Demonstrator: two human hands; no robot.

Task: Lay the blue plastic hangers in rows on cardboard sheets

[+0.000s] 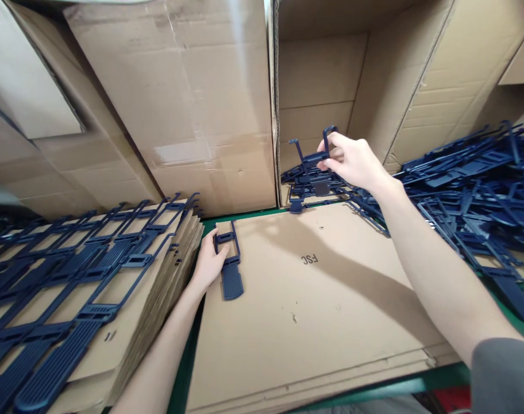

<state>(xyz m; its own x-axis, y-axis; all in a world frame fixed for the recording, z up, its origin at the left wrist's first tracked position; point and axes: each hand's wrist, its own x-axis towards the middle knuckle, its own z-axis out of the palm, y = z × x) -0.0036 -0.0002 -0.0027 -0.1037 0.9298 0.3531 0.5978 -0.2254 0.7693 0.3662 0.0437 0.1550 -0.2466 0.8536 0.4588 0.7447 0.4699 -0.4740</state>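
Observation:
My left hand [211,259] is closed on the side of a dark blue plastic frame piece with a ribbed paddle [232,282], which lies near the left edge of a flat cardboard sheet [279,345]. My right hand [350,158] pinches a second dark blue plastic frame piece [307,164] by one upright arm, its two prongs pointing up. That piece is held in front of the open cardboard box, over a small heap of similar parts [296,190]. Part of the piece blends into the heap behind it, so its lower outline is hard to make out.
At left, rows of similar blue pieces [85,310] lie on stacked cardboard sheets [180,253]. A large tangled pile of blue parts [469,201] spreads at right. Tall cardboard boxes [210,103] stand behind, one open [322,75]. A green tabletop [357,398] shows along the edges.

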